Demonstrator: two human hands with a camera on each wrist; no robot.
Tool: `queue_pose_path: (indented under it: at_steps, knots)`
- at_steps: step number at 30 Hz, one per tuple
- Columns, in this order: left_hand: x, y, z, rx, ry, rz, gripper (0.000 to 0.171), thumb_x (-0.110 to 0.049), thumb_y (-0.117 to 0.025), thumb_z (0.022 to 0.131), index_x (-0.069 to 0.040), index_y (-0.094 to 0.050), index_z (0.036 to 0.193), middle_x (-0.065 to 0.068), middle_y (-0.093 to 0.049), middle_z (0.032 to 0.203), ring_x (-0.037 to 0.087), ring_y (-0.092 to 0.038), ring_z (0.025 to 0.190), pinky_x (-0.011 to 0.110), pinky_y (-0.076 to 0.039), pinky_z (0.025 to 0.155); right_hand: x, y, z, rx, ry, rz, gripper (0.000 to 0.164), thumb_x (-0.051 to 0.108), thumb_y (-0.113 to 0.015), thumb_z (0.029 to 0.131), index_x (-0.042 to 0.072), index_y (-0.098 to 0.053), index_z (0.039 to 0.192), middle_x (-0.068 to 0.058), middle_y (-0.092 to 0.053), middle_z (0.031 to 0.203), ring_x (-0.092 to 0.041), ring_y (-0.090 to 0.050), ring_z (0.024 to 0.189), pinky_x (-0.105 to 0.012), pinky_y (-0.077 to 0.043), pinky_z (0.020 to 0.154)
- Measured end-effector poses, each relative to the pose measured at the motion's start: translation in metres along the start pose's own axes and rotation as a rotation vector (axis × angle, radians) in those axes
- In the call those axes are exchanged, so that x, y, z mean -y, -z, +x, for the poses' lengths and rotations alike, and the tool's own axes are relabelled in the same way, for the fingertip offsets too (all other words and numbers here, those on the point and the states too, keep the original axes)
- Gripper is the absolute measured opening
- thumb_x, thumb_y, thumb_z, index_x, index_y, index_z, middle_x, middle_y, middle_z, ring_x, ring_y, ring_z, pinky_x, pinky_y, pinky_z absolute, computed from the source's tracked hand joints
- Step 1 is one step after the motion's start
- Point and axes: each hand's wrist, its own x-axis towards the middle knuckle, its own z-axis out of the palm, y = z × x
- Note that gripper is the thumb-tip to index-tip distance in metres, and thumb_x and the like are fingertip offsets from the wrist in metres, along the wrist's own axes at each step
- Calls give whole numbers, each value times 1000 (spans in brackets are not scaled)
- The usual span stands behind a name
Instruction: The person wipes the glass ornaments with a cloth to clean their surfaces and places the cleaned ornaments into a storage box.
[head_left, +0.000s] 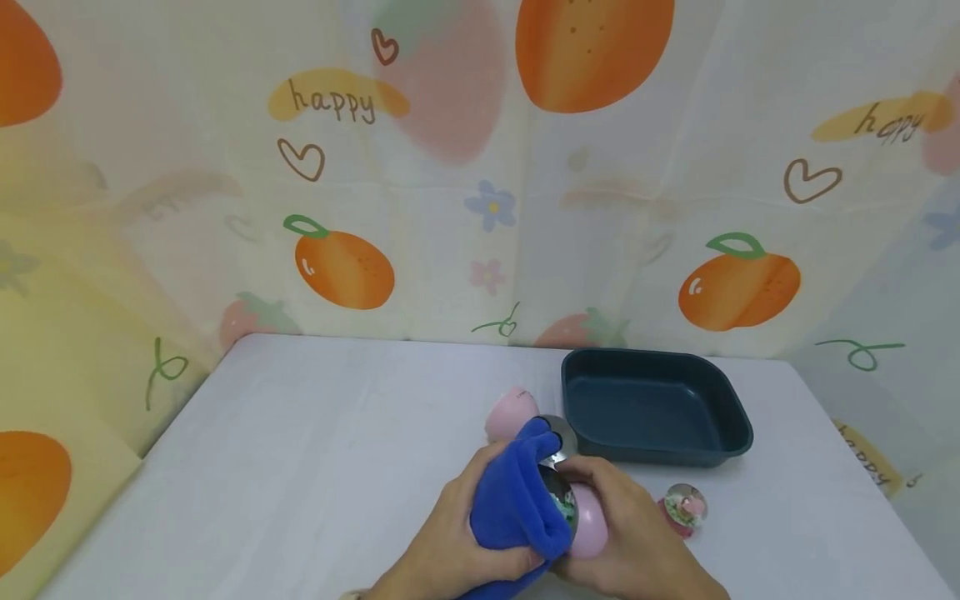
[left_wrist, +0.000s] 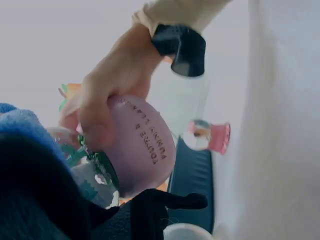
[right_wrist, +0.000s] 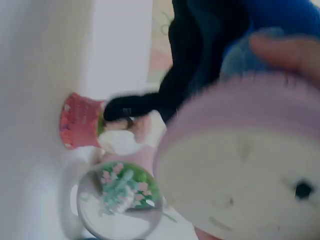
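In the head view my left hand (head_left: 465, 533) grips a blue cloth (head_left: 510, 500) and holds it against the glass of a snow globe (head_left: 561, 497). My right hand (head_left: 630, 533) grips that globe's pink base (head_left: 588, 521). The left wrist view shows raised lettering on the pink base (left_wrist: 145, 145) and green figures inside the glass (left_wrist: 90, 170). Its pale underside (right_wrist: 240, 180), with a dark round spot, faces the right wrist camera. The cloth hides part of the glass.
Beyond the hands lies a second snow globe with a pink base (head_left: 513, 412) and clear dome (head_left: 558, 437). A dark teal baking dish (head_left: 656, 454) stands at the back right. A small snow globe (head_left: 684, 507) with a red-pink base sits right of my right hand on the white table (head_left: 300, 450).
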Motion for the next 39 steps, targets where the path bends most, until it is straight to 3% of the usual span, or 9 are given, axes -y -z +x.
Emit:
queue_pose_path:
  at_steps: [7,9,14,18,21,24,28,33,39]
  knots:
    - [-8,3,-4,-33,75,-75,80,-21,-80,77,-36,-39,145,1,-59,134,26,-58,117,38,-50,90,1,11,0,131,-80,289,73,34,-89,72,29,-50,133,11,-63,123,-7,-64,100,-27,-57,82]
    - [-9,3,-5,-39,79,-95,80,-21,-80,77,-36,-40,145,2,-58,134,27,-57,118,40,-49,91,-3,13,1,136,-24,339,75,26,-90,72,25,-50,136,7,-64,125,-9,-64,103,-27,-57,83]
    - [-10,6,-5,-60,40,-124,77,-22,-79,78,-31,-42,144,6,-58,134,29,-56,118,45,-47,92,-11,14,1,110,26,433,78,15,-89,70,15,-52,138,-1,-64,131,-12,-63,110,-28,-56,86]
    - [-11,6,-6,-115,24,-89,80,-19,-81,74,-33,-43,143,0,-59,134,26,-58,117,44,-47,93,-9,10,1,45,-63,486,70,12,-87,73,16,-53,134,-3,-63,128,-14,-62,107,-29,-56,80]
    - [-11,7,-8,-151,-67,-24,86,-16,-83,69,-30,-43,144,0,-61,132,22,-61,113,39,-50,91,-8,7,1,18,-137,542,69,9,-84,75,16,-50,134,-5,-60,130,-16,-60,107,-31,-57,77]
    - [-9,7,-9,-177,-220,43,88,-14,-84,67,-22,-43,145,5,-64,128,21,-65,108,34,-53,87,-6,6,2,38,-197,590,71,6,-83,76,15,-46,137,-11,-55,133,-18,-58,109,-33,-57,76]
    - [-7,8,-9,-190,-303,31,68,-14,-75,77,-15,-49,140,8,-67,120,17,-65,104,33,-54,85,-4,9,2,70,-284,591,71,8,-83,76,18,-46,136,-13,-51,132,-22,-56,109,-33,-56,75]
    - [-5,12,-10,-174,-270,-92,33,-13,-56,94,0,-54,125,5,-65,102,10,-65,90,33,-58,72,-2,12,2,94,-354,578,70,12,-84,75,20,-46,134,-13,-50,132,-29,-55,109,-34,-57,75]
    - [-3,18,-7,-100,-197,-169,33,-21,-47,101,8,-50,117,2,-60,92,9,-63,81,34,-57,65,2,11,2,105,-406,607,72,12,-84,76,20,-44,135,-16,-48,133,-33,-55,107,-34,-58,73]
